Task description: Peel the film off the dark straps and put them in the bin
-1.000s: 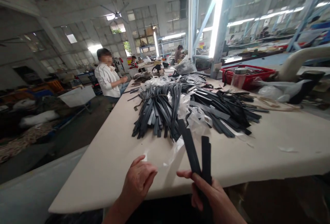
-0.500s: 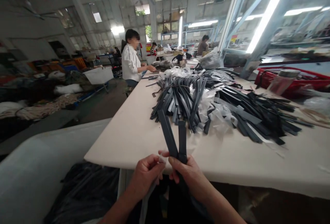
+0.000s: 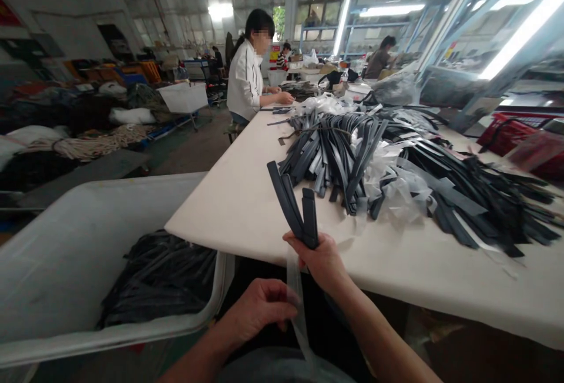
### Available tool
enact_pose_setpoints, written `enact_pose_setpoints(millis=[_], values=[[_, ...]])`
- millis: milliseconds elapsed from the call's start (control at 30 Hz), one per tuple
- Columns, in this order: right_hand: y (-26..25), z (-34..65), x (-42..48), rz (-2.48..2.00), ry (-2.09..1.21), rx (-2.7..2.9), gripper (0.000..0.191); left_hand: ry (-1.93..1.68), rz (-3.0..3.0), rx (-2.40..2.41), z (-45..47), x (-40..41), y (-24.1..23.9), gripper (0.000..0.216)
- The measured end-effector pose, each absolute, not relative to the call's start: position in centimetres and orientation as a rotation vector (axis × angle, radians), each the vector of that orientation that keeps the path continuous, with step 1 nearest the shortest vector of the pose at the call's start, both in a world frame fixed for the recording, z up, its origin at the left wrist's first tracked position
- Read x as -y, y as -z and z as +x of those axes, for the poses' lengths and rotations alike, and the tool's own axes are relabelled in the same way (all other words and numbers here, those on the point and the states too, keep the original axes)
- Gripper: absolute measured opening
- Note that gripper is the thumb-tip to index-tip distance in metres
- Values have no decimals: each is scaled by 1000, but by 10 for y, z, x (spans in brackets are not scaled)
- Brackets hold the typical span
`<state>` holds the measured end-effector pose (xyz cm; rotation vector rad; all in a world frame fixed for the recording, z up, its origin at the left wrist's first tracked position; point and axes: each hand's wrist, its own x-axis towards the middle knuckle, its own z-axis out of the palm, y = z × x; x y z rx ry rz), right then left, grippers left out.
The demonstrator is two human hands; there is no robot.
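Note:
My right hand (image 3: pixel 324 259) is closed round the lower part of several dark grey, flat straps (image 3: pixel 288 204), their free ends fanning upward at the table's front edge. From beneath that hand a translucent plastic strip (image 3: pixel 300 324) hangs down toward my lap. My left hand (image 3: pixel 264 306) is lower and to the left, with curled fingers pinched at the strip's edge; part of a fingertip shows through the film. The lower ends of the straps are hidden by my right hand.
A large heap of similar straps (image 3: pixel 326 148), mixed with crumpled clear film (image 3: pixel 403 192), covers the pale table (image 3: pixel 229 195). At lower left stands a white bin (image 3: pixel 57 259) holding dark strips. A co-worker (image 3: pixel 247 77) in white sits at the table's far left.
My left hand has moved down, away from my right hand, and the translucent strip now stretches between them. The straps stay in my right hand. The view has turned left and down.

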<state>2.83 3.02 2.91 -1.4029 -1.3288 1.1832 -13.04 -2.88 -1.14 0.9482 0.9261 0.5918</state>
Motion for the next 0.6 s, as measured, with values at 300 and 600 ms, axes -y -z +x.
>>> enact_pose_setpoints(millis=[300,600], values=[[-27,24,-30,-1425,-1135,1320,25,-500,976,-939,-125,50,26,25],[-19,25,-26,-1363,-1160,1351,24,-508,939,-1003,-123,45,19,25]])
